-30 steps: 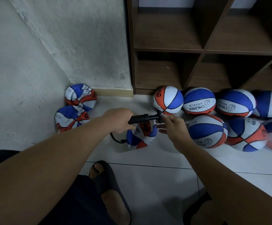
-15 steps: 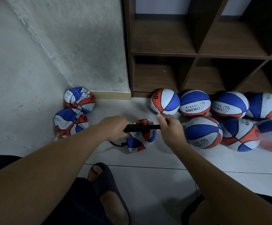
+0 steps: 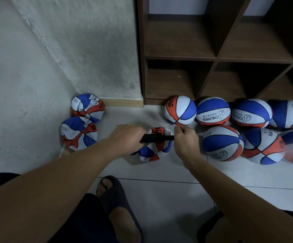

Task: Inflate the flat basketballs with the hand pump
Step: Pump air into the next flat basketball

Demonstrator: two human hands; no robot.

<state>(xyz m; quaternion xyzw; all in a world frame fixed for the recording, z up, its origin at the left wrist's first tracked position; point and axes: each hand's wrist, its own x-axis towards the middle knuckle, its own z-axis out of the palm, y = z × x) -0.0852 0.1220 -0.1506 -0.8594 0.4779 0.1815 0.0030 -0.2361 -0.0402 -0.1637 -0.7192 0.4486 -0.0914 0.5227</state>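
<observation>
A black hand pump [image 3: 157, 138] is held level between my hands, above a crumpled flat basketball [image 3: 152, 151] on the floor. My left hand [image 3: 125, 137] grips the pump's body at its left end. My right hand [image 3: 186, 140] is closed on the handle at its right end. The pump's hose is mostly hidden under my left hand. Two more flat blue, white and orange basketballs [image 3: 87, 106] [image 3: 79, 133] lie in the wall corner at left. Several inflated basketballs [image 3: 180, 110] [image 3: 222, 143] sit in two rows at right.
A brown wooden cubby shelf [image 3: 215, 58] stands behind the inflated balls. A rough white wall [image 3: 37, 58] closes the left side. My sandalled foot [image 3: 117, 204] rests on the white tiled floor [image 3: 168, 199] below the pump.
My right hand has moved left toward my left hand, pushing the pump's handle in and shortening the pump. The view has shifted slightly.
</observation>
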